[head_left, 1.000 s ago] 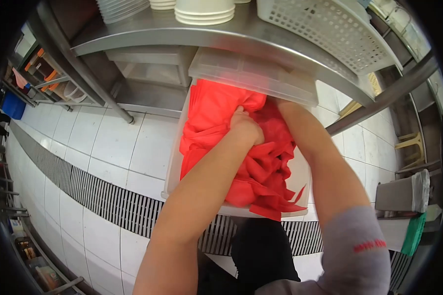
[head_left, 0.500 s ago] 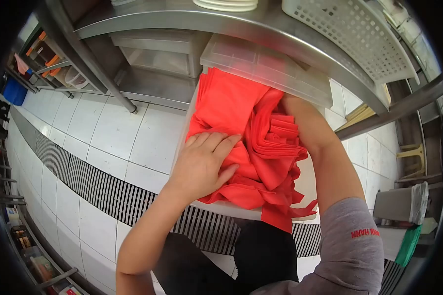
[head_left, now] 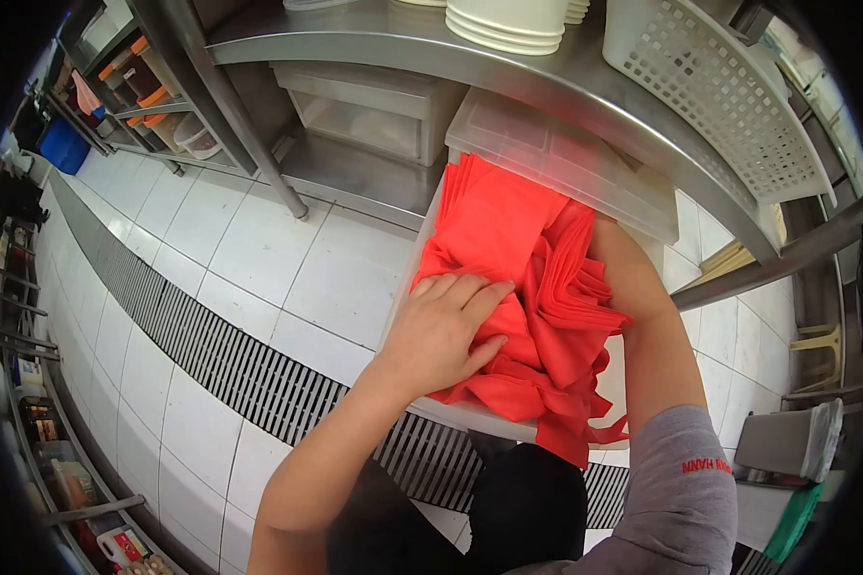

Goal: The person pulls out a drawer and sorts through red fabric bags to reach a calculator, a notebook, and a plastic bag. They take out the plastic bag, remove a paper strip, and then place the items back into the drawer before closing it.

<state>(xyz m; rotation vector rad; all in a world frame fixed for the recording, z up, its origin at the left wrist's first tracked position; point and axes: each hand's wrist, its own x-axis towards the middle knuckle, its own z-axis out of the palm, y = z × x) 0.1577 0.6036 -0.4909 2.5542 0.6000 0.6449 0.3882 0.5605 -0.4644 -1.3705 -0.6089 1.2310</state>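
A heap of folded red cloth-like pieces [head_left: 508,230] fills a pale open drawer [head_left: 408,273] below a metal shelf. My left hand [head_left: 451,331] lies on the left part of the heap, palm down with its fingers somewhat spread. On the right side my forearm reaches down behind the red pieces, and the fingers of my right hand are hidden there. Several red layers bunch up against that forearm. A red strip hangs over the drawer's front edge.
Over the drawer runs a metal shelf [head_left: 374,43] with stacked white containers [head_left: 504,24] and a perforated white basket [head_left: 719,96]. A metal leg [head_left: 249,144] stands at the left. A floor grate [head_left: 211,345] crosses white tiles. Grey bins [head_left: 786,441] stand at right.
The view has shifted, so the drawer and shelf appear farther right and lower. The red layers near my right forearm have tilted and bunched differently. My left hand stays on the heap.
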